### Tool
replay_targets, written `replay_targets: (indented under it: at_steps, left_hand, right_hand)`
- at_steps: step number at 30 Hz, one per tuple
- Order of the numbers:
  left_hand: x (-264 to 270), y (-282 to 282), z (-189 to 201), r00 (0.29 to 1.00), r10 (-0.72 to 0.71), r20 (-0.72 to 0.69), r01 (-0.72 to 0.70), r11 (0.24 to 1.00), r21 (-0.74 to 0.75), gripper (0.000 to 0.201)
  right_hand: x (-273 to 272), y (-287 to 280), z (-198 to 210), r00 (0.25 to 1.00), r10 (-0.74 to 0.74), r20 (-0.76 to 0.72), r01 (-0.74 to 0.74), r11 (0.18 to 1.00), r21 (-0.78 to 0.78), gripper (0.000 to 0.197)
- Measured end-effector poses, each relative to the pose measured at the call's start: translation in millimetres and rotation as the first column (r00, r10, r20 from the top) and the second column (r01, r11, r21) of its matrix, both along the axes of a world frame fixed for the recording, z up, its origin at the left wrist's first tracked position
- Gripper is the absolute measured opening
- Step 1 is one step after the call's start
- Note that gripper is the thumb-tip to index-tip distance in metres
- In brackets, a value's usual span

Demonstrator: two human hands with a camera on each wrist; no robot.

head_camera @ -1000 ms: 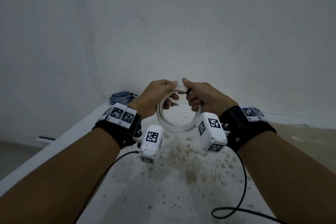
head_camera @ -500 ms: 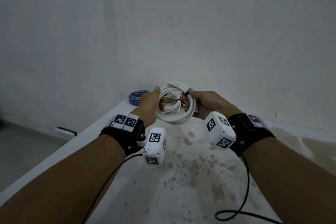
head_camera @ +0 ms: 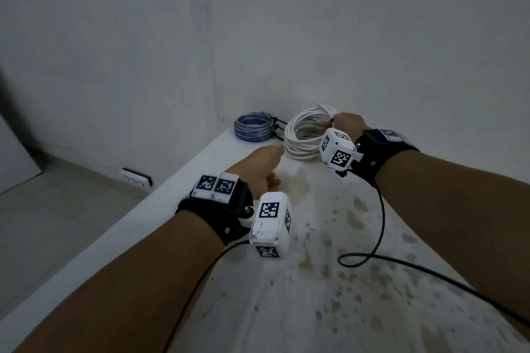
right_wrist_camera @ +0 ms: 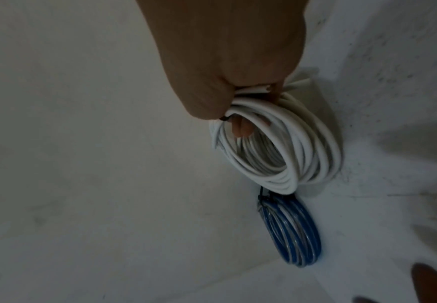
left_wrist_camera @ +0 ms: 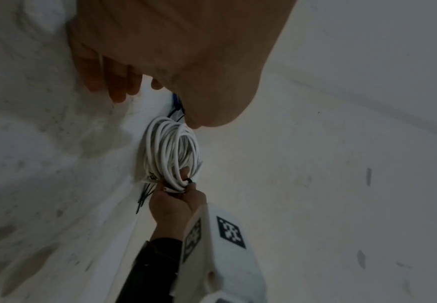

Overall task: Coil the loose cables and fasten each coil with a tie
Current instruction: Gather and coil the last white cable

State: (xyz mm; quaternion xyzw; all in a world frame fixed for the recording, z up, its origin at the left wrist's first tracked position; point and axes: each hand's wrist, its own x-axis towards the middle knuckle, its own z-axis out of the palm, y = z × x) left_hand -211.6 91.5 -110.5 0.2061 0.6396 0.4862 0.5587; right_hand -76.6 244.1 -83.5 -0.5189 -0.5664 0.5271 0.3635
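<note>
A white cable coil (head_camera: 301, 135) (left_wrist_camera: 170, 151) (right_wrist_camera: 284, 151) sits at the far end of the table, its lower edge down near the surface. My right hand (head_camera: 341, 123) (left_wrist_camera: 175, 196) (right_wrist_camera: 238, 86) grips the coil's upper right side, fingers curled through the loops, with a black tie (right_wrist_camera: 225, 118) at the grip. Just left of it lies a blue cable coil (head_camera: 253, 127) (right_wrist_camera: 289, 231) bound with a black tie (right_wrist_camera: 262, 195). My left hand (head_camera: 263, 166) (left_wrist_camera: 124, 82) hovers nearer, empty, fingers loosely bent.
The white table (head_camera: 315, 281) is stained and meets the wall at the far end; its left edge (head_camera: 160, 189) drops to the floor. Black wrist-camera cords (head_camera: 378, 226) loop over the table. A socket strip (head_camera: 134, 178) lies on the floor. Loose black ties (left_wrist_camera: 144, 194) lie under the right hand.
Both hands held the white coil in the air; now the left has let go and drawn back, and the right has carried the coil down beside the blue one.
</note>
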Motion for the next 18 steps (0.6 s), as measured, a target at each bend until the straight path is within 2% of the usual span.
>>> replay_targets:
  at_steps: [1, 2, 3, 5, 7, 8, 9, 10, 11, 12, 14, 17, 18]
  left_hand:
    - [1, 0, 3, 1.000, 0.007, -0.001, -0.007, 1.000, -0.007, 0.029]
    - [0, 0, 5, 1.000, 0.010, 0.002, -0.010, 1.000, -0.015, 0.032]
    - [-2, 3, 4, 1.000, 0.007, -0.019, -0.007, 1.000, -0.022, 0.033]
    - [2, 4, 2, 0.999, 0.017, -0.050, -0.018, 0.999, -0.028, 0.031]
    - [4, 3, 2, 0.998, 0.010, -0.067, -0.013, 0.999, -0.035, 0.032]
    - [4, 4, 1, 0.998, 0.007, -0.066, -0.010, 0.999, -0.043, 0.033]
    - [4, 4, 1, 0.998, 0.003, -0.061, -0.006, 0.999, -0.049, 0.034]
    - [5, 4, 1, 0.998, -0.003, -0.065, 0.000, 0.998, -0.060, 0.036]
    - [4, 5, 1, 0.997, -0.006, -0.074, 0.001, 0.998, -0.063, 0.037]
    - [4, 4, 2, 0.997, -0.001, -0.074, -0.003, 0.998, -0.064, 0.037]
    - [4, 6, 1, 0.996, 0.012, -0.083, -0.018, 0.997, -0.072, 0.036]
    - [8, 7, 0, 0.994, 0.015, -0.113, -0.022, 0.998, -0.061, 0.033]
    - [10, 7, 0, 0.992, 0.016, -0.125, -0.023, 0.998, -0.055, 0.032]
  right_hand:
    - [-1, -4, 3, 0.986, 0.012, 0.168, -0.024, 0.997, 0.067, 0.038]
    - [-3, -1, 2, 0.936, 0.002, 0.351, -0.065, 0.983, 0.169, 0.031]
    - [-2, 0, 2, 0.893, -0.005, 0.449, -0.105, 0.970, 0.219, 0.033]
    - [-2, -3, 6, 0.850, -0.050, 0.524, -0.117, 0.953, 0.280, 0.037]
    - [-3, -11, 9, 0.812, -0.049, 0.582, -0.126, 0.958, 0.258, 0.021]
    - [-3, -16, 10, 0.815, -0.068, 0.576, -0.081, 0.970, 0.230, 0.019]
    - [-3, -15, 7, 0.786, -0.075, 0.613, -0.098, 0.965, 0.243, 0.020]
    - [-3, -16, 4, 0.796, -0.058, 0.602, -0.110, 0.965, 0.238, 0.025]
    - [-3, -14, -1, 0.735, -0.054, 0.676, -0.172, 0.950, 0.262, 0.029]
    - [-1, -15, -4, 0.780, -0.082, 0.620, -0.096, 0.964, 0.248, 0.033]
    - [6, -10, -14, 0.801, -0.077, 0.593, -0.089, 0.966, 0.244, 0.041]
    - [9, -10, -20, 0.769, -0.129, 0.626, -0.063, 0.959, 0.275, 0.047]
    - [7, -10, -17, 0.825, -0.157, 0.543, 0.029, 0.971, 0.237, 0.047]
